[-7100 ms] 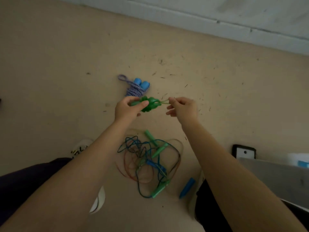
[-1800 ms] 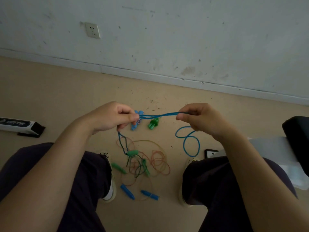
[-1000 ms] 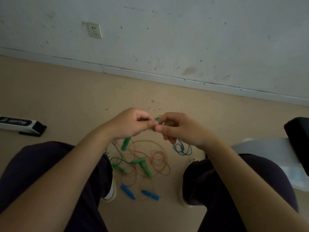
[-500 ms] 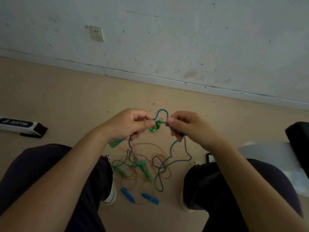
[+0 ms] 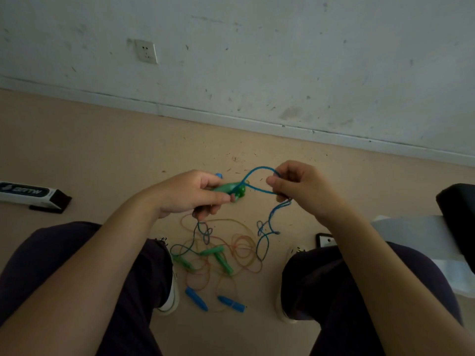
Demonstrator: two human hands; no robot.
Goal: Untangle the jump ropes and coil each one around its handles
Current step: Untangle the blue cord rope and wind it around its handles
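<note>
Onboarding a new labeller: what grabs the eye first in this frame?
Mid-frame, the left hand grips a green handle while the right hand pinches a loop of blue rope raised between them. Below, between the knees, a tangle of ropes lies on the floor, with two blue handles nearest the camera.

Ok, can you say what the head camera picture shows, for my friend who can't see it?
A seated person's left hand grips a green handle while the right hand pinches a loop of blue rope. Below, between their knees, more tangled ropes and blue handles lie on the tan floor.
</note>
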